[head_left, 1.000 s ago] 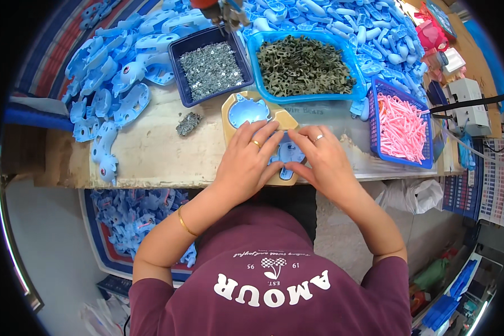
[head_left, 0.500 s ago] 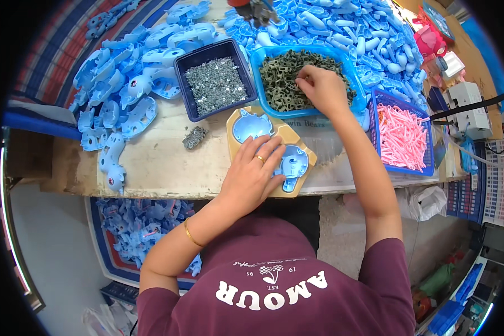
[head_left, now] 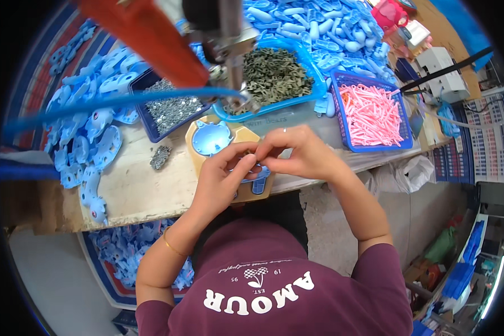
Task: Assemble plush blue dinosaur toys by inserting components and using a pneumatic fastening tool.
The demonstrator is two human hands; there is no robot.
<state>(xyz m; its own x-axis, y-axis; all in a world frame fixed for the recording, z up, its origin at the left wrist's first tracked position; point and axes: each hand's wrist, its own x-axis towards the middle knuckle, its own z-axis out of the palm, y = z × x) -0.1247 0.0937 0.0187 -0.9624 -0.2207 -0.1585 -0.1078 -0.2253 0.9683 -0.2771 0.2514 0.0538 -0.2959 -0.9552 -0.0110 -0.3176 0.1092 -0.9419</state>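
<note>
My left hand (head_left: pixel 223 178) and my right hand (head_left: pixel 301 152) meet with closed fingertips over a tan fixture (head_left: pixel 242 134) at the table's near edge. Whatever they pinch is small and mostly hidden by the fingers. A round light-blue plastic shell (head_left: pixel 211 139) sits in the fixture's left hollow. Partly under my hands, a second blue shell part (head_left: pixel 259 183) lies in the right hollow. Just beyond stands a light-blue tray (head_left: pixel 318 84) full of small dark-green plastic parts (head_left: pixel 280 75).
Left of the tray is a navy bin (head_left: pixel 147 122) of small screws, with a screw heap (head_left: pixel 161 158) nearby. A purple basket (head_left: pixel 341 130) holds pink sticks. Blue shells (head_left: pixel 107 147) pile up at left. An orange overhead tool (head_left: pixel 145 42) and blue hose (head_left: pixel 123 99) cross above.
My right hand has left the green parts and come back to my left hand, which has lifted off the shells with fingers closed. The view has shifted; the overhead tool now fills more of it.
</note>
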